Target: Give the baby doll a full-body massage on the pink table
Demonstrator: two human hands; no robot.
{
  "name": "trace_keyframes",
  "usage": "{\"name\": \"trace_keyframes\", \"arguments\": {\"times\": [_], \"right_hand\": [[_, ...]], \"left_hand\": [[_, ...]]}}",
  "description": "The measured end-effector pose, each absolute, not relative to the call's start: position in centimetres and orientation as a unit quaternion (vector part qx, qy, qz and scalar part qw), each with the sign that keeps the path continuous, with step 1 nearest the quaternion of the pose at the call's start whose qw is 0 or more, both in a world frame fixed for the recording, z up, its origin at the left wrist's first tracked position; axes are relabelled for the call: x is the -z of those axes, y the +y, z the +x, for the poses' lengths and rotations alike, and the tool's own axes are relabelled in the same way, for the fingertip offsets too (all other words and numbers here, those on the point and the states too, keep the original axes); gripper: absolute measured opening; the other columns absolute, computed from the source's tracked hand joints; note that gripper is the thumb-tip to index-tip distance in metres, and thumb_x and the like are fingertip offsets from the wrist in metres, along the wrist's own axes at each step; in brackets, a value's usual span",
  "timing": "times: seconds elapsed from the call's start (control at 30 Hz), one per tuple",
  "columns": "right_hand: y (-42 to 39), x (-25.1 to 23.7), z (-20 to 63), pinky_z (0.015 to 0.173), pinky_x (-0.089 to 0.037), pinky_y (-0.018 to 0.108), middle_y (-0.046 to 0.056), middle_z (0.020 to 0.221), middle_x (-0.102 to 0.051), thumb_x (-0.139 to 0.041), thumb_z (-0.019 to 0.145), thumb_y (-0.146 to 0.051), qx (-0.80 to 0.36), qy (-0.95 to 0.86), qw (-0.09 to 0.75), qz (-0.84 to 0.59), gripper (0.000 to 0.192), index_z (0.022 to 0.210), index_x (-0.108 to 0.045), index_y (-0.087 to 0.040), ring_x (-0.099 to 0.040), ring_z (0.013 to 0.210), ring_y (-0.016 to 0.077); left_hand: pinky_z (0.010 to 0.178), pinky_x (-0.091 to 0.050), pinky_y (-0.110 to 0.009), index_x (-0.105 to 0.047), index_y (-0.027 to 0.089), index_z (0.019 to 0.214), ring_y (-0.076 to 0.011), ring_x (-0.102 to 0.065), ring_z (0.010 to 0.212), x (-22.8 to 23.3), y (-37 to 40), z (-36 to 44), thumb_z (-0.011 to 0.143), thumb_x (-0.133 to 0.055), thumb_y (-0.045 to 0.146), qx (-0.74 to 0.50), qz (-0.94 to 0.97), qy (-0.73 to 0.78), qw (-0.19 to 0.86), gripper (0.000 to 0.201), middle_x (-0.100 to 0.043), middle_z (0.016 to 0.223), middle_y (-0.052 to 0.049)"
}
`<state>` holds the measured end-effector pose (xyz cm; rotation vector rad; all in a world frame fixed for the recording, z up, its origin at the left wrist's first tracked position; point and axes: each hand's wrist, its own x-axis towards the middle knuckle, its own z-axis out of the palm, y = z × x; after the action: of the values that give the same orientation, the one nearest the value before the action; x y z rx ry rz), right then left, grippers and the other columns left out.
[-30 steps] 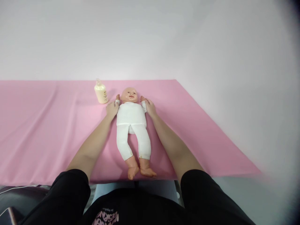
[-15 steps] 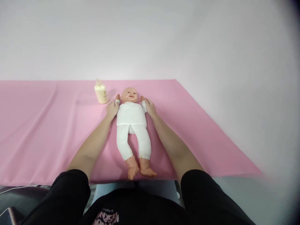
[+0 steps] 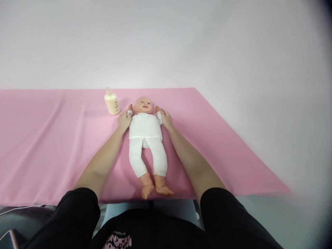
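Observation:
A baby doll (image 3: pixel 145 126) in a white cloth top and trousers lies on its back, head away from me and bare feet near the table's front edge. Its arms are bent up beside its head. My left hand (image 3: pixel 124 121) is closed around the doll's arm on the left side. On the other side, my right hand (image 3: pixel 166 119) is wrapped round the doll's other arm, at the white sleeve. Parts of my fingers are hidden against the sleeves. Just beyond my left hand stands a cream-coloured pump bottle (image 3: pixel 112 102), upright and untouched.
A pink cloth (image 3: pixel 52 145) covers the table and has some creases on the left. Behind it is a pale wall (image 3: pixel 155 41). At the lower left are a dark padded seat (image 3: pixel 24 221), a white cable and the corner of a phone-like device (image 3: pixel 9 239).

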<state>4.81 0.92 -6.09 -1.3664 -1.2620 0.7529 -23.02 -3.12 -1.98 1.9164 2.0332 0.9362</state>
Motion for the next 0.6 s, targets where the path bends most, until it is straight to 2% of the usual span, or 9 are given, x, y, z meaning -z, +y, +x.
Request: {"name": "trace_keyframes", "arguments": {"times": [0.1, 0.17, 0.27, 0.3, 0.37, 0.5, 0.6], "right_hand": [[1.2, 5.9, 4.7, 0.115, -0.046, 0.045, 0.011, 0.132, -0.070, -0.050, 0.094, -0.045, -0.340, -0.520, 0.553, -0.555, 0.044, 0.126, -0.065, -0.019, -0.064, 0.127, 0.0252], [1.5, 5.5, 4.8, 0.113, -0.047, 0.047, 0.009, 0.133, -0.069, -0.053, 0.092, -0.048, -0.373, -0.517, 0.564, -0.524, 0.047, 0.129, -0.062, -0.021, -0.064, 0.127, 0.0253], [1.6, 3.8, 5.3, 0.110, -0.051, 0.047, 0.008, 0.139, -0.065, -0.066, 0.081, -0.042, -0.432, -0.505, 0.586, -0.463, 0.060, 0.137, -0.053, -0.025, -0.063, 0.128, 0.0249], [1.3, 3.0, 5.7, 0.110, -0.051, 0.046, 0.007, 0.140, -0.064, -0.071, 0.076, -0.038, -0.448, -0.505, 0.592, -0.440, 0.066, 0.138, -0.051, -0.026, -0.063, 0.127, 0.0244], [0.3, 0.9, 6.5, 0.109, -0.052, 0.040, 0.005, 0.139, -0.064, -0.076, 0.069, -0.031, -0.469, -0.541, 0.583, -0.384, 0.073, 0.138, -0.051, -0.029, -0.063, 0.125, 0.0224], [-3.1, -3.9, 8.1, 0.098, -0.056, 0.037, 0.005, 0.113, -0.072, -0.079, 0.069, -0.028, -0.524, -0.630, 0.460, -0.343, 0.070, 0.136, -0.057, -0.026, -0.070, 0.100, 0.0204], [-5.1, -6.5, 8.7, 0.084, -0.057, 0.031, 0.006, 0.116, -0.072, -0.080, 0.072, -0.023, -0.551, -0.709, 0.316, -0.305, 0.069, 0.138, -0.059, -0.027, -0.068, 0.100, 0.0197]], "left_hand": [[0.106, -0.048, -0.051, -0.070, 0.018, 0.117, -0.0357, -0.064, 0.121, 2.1, -3.0, -23.1, 0.102, -0.040, 0.043, -0.354, 0.634, 0.674, 0.135, 0.042, -0.073, 0.120, -0.014], [0.108, -0.048, -0.047, -0.064, 0.018, 0.129, -0.0330, -0.063, 0.125, 2.1, -2.6, -23.2, 0.099, -0.049, 0.043, -0.412, 0.604, 0.653, 0.199, 0.041, -0.069, 0.129, -0.014], [0.104, -0.051, -0.040, -0.048, 0.016, 0.147, -0.0289, -0.063, 0.125, 1.5, -1.6, -23.4, 0.092, -0.065, 0.040, -0.504, 0.520, 0.610, 0.322, 0.062, -0.062, 0.139, -0.017], [0.102, -0.052, -0.040, -0.047, 0.014, 0.147, -0.0283, -0.065, 0.122, 1.1, -1.4, -23.6, 0.089, -0.068, 0.039, -0.523, 0.497, 0.596, 0.353, 0.066, -0.062, 0.137, -0.018], [0.101, -0.052, -0.041, -0.054, 0.013, 0.138, -0.0282, -0.067, 0.115, 0.0, -1.1, -24.1, 0.084, -0.073, 0.042, -0.536, 0.492, 0.561, 0.396, 0.064, -0.067, 0.127, -0.017], [0.103, -0.050, -0.041, -0.068, 0.015, 0.117, -0.0277, -0.066, 0.111, -3.7, -2.8, -25.7, 0.068, -0.082, 0.044, -0.441, 0.623, 0.459, 0.455, 0.058, -0.071, 0.112, -0.010], [0.092, -0.053, -0.037, -0.070, 0.019, 0.112, -0.0269, -0.066, 0.105, -6.9, -5.1, -26.3, 0.063, -0.083, 0.038, -0.228, 0.759, 0.407, 0.454, 0.054, -0.072, 0.108, -0.006]]}}
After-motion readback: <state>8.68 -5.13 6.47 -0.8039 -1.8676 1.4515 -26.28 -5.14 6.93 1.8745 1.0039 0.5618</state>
